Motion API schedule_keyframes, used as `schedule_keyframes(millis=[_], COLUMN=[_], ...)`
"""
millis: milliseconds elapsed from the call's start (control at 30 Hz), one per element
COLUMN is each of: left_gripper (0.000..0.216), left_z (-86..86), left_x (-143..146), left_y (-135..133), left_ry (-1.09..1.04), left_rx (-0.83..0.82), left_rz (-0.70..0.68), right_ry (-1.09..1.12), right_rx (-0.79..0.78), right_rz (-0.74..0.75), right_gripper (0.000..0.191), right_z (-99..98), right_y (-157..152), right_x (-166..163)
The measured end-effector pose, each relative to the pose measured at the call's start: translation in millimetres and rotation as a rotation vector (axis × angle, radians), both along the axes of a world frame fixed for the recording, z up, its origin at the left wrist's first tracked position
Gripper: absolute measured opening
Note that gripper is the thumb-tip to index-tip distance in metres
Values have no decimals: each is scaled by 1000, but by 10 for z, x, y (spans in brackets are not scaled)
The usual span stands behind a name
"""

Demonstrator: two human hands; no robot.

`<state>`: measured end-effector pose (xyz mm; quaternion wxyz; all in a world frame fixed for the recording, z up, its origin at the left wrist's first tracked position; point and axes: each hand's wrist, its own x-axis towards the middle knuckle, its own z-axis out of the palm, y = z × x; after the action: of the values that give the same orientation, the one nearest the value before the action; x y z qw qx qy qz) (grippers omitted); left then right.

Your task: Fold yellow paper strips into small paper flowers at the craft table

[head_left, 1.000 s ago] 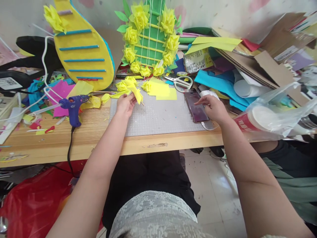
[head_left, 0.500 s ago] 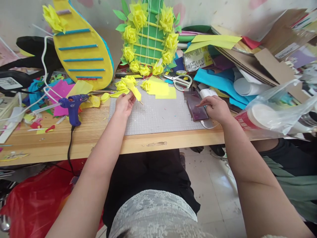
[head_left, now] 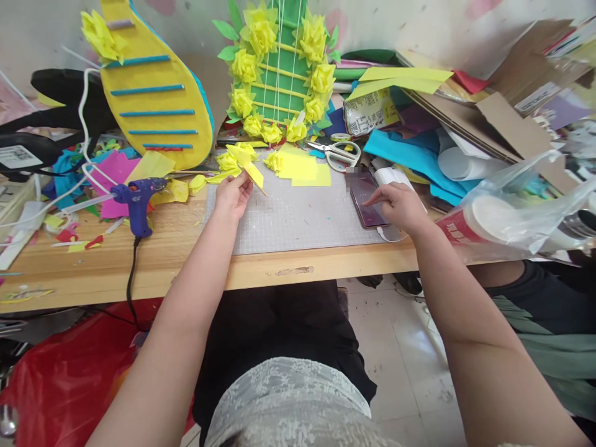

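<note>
Along the front edge of the wooden surface (head_left: 186, 271), the exposed grid of a gray cutting mat (head_left: 302, 220) spans the room between both hands, a strip of wood separating mat and edge. Near the mat's left edge, the left hand (head_left: 235, 194) pinches a folded yellow paper strip (head_left: 254, 174) with a thin tan stick (head_left: 259, 187) against it, the stick slanting toward the front edge. Near the mat's right edge, the right hand (head_left: 399, 205) is unclenched and released, index finger extended over a glossy, rectangular smartphone (head_left: 366, 194); fingertip contact cannot be judged. Flat, straight-edged yellow sheets (head_left: 295, 166) lie toward the mat's rear edge, near metal scissors (head_left: 328, 148) with pale looped handles. Left of the mat rests a purple plastic glue gun (head_left: 138, 208).
</note>
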<state>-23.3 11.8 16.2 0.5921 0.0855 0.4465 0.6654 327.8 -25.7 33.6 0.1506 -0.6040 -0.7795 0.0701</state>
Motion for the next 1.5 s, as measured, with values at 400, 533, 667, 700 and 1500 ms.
schedule_keyframes(millis=[400,533,667,700,1500], left_gripper=[24,25,24,25,38], left_z=[5,7,-12,-17,-19], left_x=[13,26,36,38,91], left_y=[1,-9,-12,-12,-21], left_ry=[0,4,1,1,37], left_rx=[-1,2,18,22,99], left_rz=[7,1,-10,-11,23], right_ry=[-127,17,244,306,1161], right_rx=[-31,29,42,20,-692], right_rz=[-173,-187,-116,-88,64], right_gripper=[34,32,30,28,29], right_z=[53,165,248,242,-207], right_y=[2,15,43,60,422], right_x=[128,-76,-535,-674,-2145])
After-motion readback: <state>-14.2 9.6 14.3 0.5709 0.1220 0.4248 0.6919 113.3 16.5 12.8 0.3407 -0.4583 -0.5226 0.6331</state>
